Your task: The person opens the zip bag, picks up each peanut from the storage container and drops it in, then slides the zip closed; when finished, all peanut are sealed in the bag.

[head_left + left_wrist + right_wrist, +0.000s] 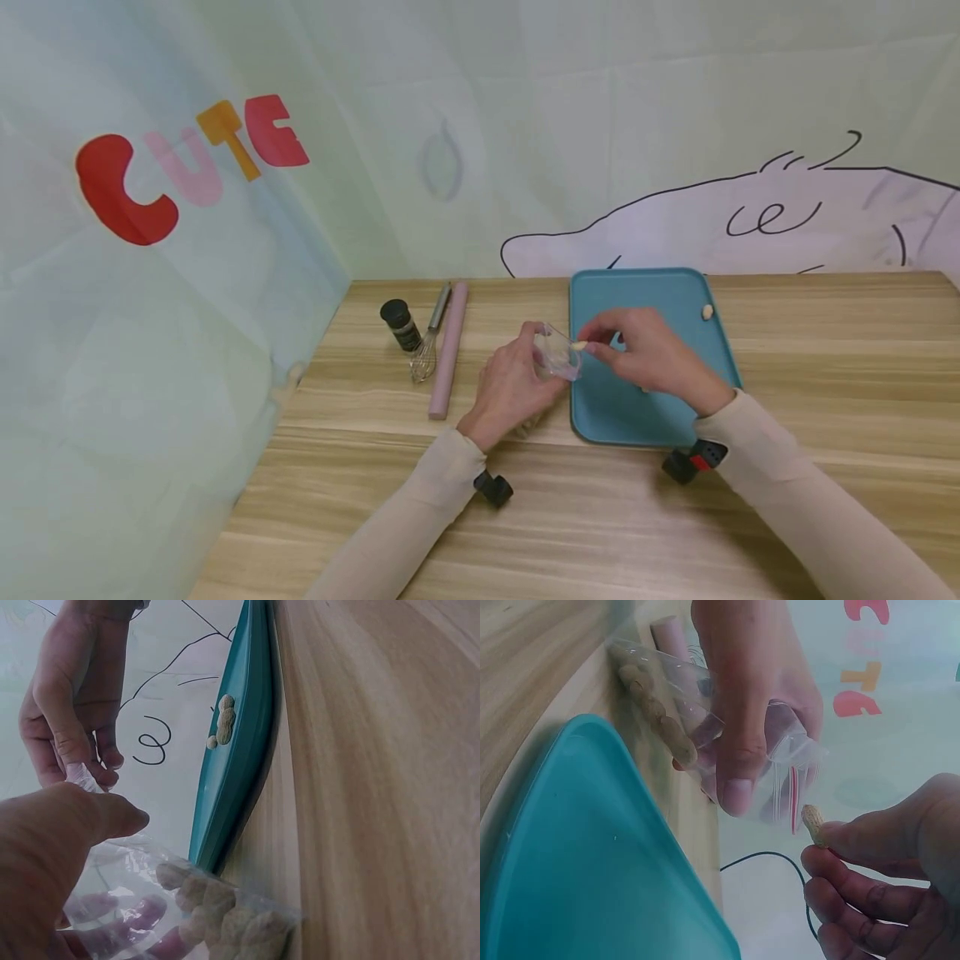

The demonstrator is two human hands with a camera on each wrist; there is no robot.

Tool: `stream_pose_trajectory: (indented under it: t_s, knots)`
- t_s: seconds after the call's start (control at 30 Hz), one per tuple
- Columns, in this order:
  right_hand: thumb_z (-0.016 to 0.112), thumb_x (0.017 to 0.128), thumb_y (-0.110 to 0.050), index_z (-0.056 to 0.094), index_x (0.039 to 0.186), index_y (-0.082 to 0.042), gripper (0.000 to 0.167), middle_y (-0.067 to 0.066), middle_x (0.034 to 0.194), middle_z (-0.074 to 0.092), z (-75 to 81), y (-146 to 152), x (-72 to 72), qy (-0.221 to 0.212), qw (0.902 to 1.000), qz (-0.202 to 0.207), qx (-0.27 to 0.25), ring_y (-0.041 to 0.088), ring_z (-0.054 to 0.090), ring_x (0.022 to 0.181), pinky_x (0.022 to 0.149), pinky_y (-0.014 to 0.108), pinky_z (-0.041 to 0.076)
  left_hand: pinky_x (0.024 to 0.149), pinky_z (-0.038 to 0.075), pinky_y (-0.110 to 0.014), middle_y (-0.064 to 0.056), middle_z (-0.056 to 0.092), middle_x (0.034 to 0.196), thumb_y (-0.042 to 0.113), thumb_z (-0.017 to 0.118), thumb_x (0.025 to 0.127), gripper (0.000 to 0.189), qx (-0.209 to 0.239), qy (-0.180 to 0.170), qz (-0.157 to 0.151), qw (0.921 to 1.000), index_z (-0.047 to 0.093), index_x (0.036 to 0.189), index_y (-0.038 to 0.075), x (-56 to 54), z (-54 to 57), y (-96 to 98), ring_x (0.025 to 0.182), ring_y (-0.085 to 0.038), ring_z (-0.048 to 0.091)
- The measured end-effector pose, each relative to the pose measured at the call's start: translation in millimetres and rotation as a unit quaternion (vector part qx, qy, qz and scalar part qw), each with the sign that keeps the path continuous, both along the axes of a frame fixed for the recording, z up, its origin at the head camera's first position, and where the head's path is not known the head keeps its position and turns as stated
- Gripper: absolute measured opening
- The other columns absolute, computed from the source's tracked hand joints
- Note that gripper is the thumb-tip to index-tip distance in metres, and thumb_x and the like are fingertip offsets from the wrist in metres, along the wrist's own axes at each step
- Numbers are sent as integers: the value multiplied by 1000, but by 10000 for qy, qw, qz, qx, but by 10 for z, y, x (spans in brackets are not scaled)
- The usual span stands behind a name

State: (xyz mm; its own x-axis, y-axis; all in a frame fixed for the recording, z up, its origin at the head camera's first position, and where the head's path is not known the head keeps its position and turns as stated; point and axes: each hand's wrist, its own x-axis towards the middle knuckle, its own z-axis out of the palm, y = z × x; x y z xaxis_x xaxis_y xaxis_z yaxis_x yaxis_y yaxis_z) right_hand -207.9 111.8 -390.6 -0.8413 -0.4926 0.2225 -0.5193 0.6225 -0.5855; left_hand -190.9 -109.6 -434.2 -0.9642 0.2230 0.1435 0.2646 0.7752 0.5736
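My left hand point(513, 383) grips a clear zip bag point(656, 682) near its opening, thumb over the plastic. Several peanuts point(217, 907) in their shells lie in the bottom of the bag. Between thumb and index finger my right hand point(648, 350) pinches a single peanut point(814, 823), held right at the bag's mouth by the red-striped zip. Beneath the right hand is a blue tray point(622, 417). One peanut point(707, 312) lies near the tray's right edge, and another is mostly hidden under the right hand in the head view.
Left of the bag lie a pink rolling pin point(448, 350), a wire whisk point(425, 354) and a dark-capped seasoning jar point(401, 323) on the wooden table point(360, 500). A printed cloth backdrop point(465, 100) hangs behind the table and along its left side.
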Motion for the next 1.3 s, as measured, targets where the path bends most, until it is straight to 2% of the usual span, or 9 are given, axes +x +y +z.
stream_pose_trajectory:
  t_s: [0.5, 0.9, 1.17, 1.3]
  knots:
    - [67, 101, -5, 80, 115, -3, 19, 9, 103, 81, -22, 17, 13, -163, 9999, -10, -37, 23, 72, 94, 88, 54, 58, 72, 55, -36, -6, 74, 104, 34, 83, 88, 67, -3, -3, -13, 10000, 52, 145, 16, 7, -9, 5, 88, -22, 70]
    - [69, 102, -6, 79, 115, -2, 17, 10, 105, 80, -70, 302, 22, -217, 9994, -260, 95, 22, 69, 95, 88, 52, 56, 72, 54, -36, -5, 74, 103, 32, 82, 87, 66, -34, 16, 33, 10000, 53, 144, 16, -4, -3, 16, 87, -22, 69]
    - [71, 98, -6, 79, 110, -1, 15, 9, 99, 79, -222, 575, 47, -139, 9976, -522, 428, 20, 69, 90, 82, 42, 54, 69, 52, -32, -4, 74, 102, 31, 81, 87, 65, -89, 65, 36, 9999, 54, 144, 15, -6, 2, 23, 84, -20, 68]
    - [71, 98, -5, 79, 109, -1, 15, 8, 98, 79, -314, 701, 75, -169, 9963, -648, 544, 20, 69, 90, 82, 42, 55, 68, 52, -32, -3, 74, 102, 31, 81, 86, 66, -68, 20, 41, 10000, 54, 144, 16, -5, -4, 21, 84, -20, 68]
